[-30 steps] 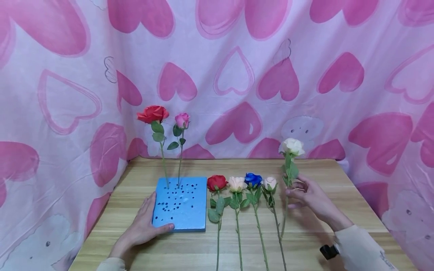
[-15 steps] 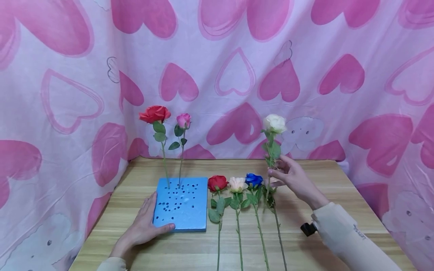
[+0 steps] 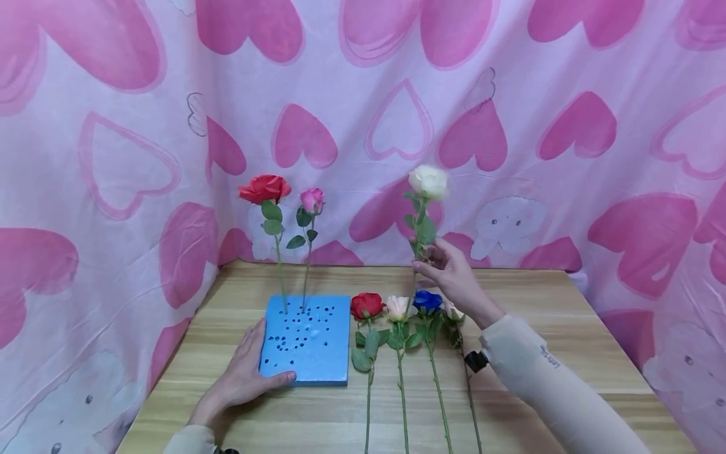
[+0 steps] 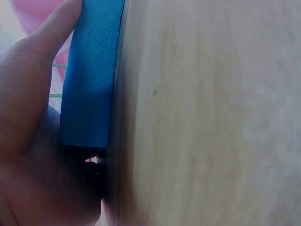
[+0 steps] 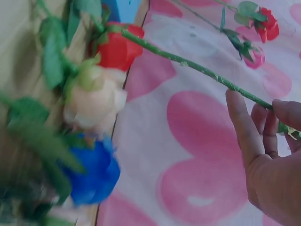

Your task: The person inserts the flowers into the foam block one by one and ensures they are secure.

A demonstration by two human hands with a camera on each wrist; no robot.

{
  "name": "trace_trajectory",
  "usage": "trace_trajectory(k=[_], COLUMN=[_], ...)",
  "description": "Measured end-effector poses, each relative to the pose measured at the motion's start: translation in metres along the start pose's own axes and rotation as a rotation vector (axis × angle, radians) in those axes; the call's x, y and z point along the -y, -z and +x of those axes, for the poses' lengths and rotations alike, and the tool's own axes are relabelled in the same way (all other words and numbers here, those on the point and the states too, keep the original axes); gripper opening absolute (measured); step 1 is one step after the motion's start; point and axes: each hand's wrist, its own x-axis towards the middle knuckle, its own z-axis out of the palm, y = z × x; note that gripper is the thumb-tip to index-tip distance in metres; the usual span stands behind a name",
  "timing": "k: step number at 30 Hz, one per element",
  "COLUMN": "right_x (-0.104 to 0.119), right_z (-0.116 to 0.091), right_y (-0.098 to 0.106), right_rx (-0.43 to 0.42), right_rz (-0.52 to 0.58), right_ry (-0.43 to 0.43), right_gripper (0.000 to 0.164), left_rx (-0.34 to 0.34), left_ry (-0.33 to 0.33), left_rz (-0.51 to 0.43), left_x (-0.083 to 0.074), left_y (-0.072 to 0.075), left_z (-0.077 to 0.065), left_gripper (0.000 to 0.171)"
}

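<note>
A white rose (image 3: 428,182) stands upright in the air, its stem pinched between the thumb and fingers of my right hand (image 3: 455,275). In the right wrist view its green stem (image 5: 197,68) slants down from the fingertips. My left hand (image 3: 242,367) rests against the left side of a blue foam block (image 3: 320,369) full of small holes, fingers straight along the edge and thumb at the front. The left wrist view shows the thumb laid along the block (image 4: 91,75). A red rose (image 3: 265,188) and a pink rose (image 3: 312,200) stand in the block's back holes.
Right of the block, on the wooden table (image 3: 539,366), lie a red rose (image 3: 367,306), a peach rose (image 3: 398,309), a blue rose (image 3: 428,302) and a pale rose (image 3: 452,311), stems toward me. A pink heart-print cloth (image 3: 397,50) hangs behind the table.
My right hand has carried the white rose left and upward, from beyond the pale rose to above the blue and peach ones. The left hand stays on the block.
</note>
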Motion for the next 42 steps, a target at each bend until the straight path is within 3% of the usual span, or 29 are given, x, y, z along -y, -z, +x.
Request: trace_trajectory(k=[9,17,31,42], right_x=[-0.004,-0.011,-0.020,-0.030], right_z=[0.032,0.050,0.066,0.072], right_y=[-0.043,-0.067,-0.099,-0.123], right_rx=[0.016,0.062,0.067,0.068], right_rz=[0.017,0.057,0.079,0.087], right_ry=[0.081,0.083,0.101,0.108], right_gripper=[0.054,0.053,0.053,0.050], left_rx=[0.019,0.023,-0.011,0.009], left_ry=[0.007,0.014,0.004,0.013], left_rz=[-0.010,-0.013,-0.006,-0.016], left_x=[0.002,0.001,0.002,0.000], left_y=[-0.002,-0.003,0.003,0.002], left_z=[0.002,0.008,-0.002,0.002], left_gripper=[0.146,0.146,0.146,0.146])
